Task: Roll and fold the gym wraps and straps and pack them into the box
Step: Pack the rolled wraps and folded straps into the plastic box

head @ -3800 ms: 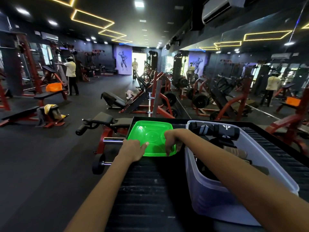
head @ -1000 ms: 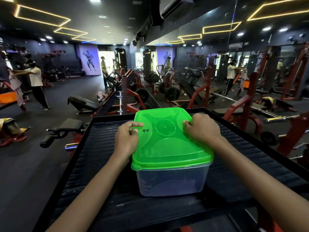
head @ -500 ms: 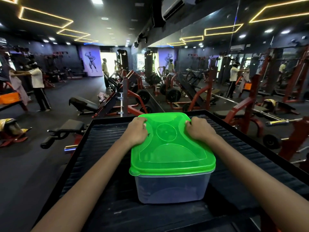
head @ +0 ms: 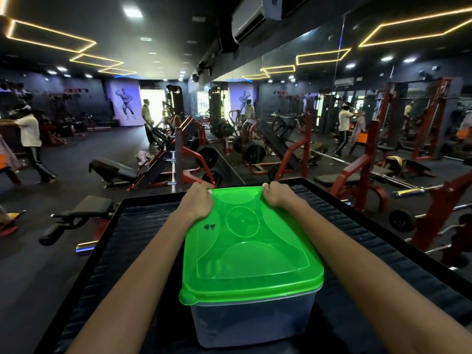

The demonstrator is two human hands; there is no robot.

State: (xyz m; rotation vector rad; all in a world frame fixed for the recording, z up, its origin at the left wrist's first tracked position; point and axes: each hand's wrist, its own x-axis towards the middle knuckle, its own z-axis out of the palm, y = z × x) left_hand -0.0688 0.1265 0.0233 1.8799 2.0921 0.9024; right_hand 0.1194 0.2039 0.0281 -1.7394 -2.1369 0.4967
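Head view: clear box [head: 251, 319] sits on the black ribbed tray [head: 127, 241], roughly centred, long axis running away from the person. Green lid [head: 245, 241] is on top and covers the whole opening; its rim overhangs the box walls on the near and right sides, with a small tab at the near-left corner. Handwritten mark on the lid left of the round centre emboss.

Left hand [head: 198, 203] is on the lid's far-left corner, fingers curled over the far edge and clamped on the lid rim. Right hand [head: 277, 196] mirrors it on the far-right corner, fingers curled over the edge and gripping the rim. Both forearms run alongside the box, left and right of it.

Contents: wall is translucent and dark inside; cannot tell what is in there.

Clearances: bare tray surface on both sides of the box and in front of it. Far edge of the lid sits near the tray's raised far rim, with the hands in that gap. Beyond the rim: red weight machines [head: 189, 154], a bench [head: 112, 172] to the left, open dark floor further left, mirror wall on the right. A person in a white shirt [head: 30, 134] stands well apart at far left.
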